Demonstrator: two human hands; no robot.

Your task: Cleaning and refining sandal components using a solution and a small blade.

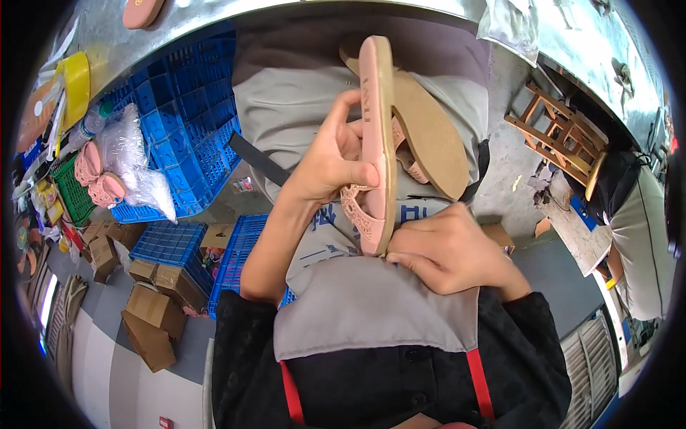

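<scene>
My left hand (330,161) is closed round a pink slide sandal (371,86), held on edge, with its thumb across the footbed. The sandal has a tan sole edge and a decorated strap. At the sandal's near end, my right hand (446,250) has its fingers curled and pressed together against the edge of the sole. Whatever those fingertips may pinch is hidden. Behind the held sandal, a second sandal (436,139) lies on my lap, its tan sole facing up. A grey apron (379,307) with red straps covers my front.
A metal worktable (207,28) runs along the far side, with a pink insole piece (141,13) on it. To the left stand blue plastic crates (182,93), a clear plastic bag (132,157), pink sandals (96,175) and cardboard boxes (153,314). A wooden stool (561,132) is at right.
</scene>
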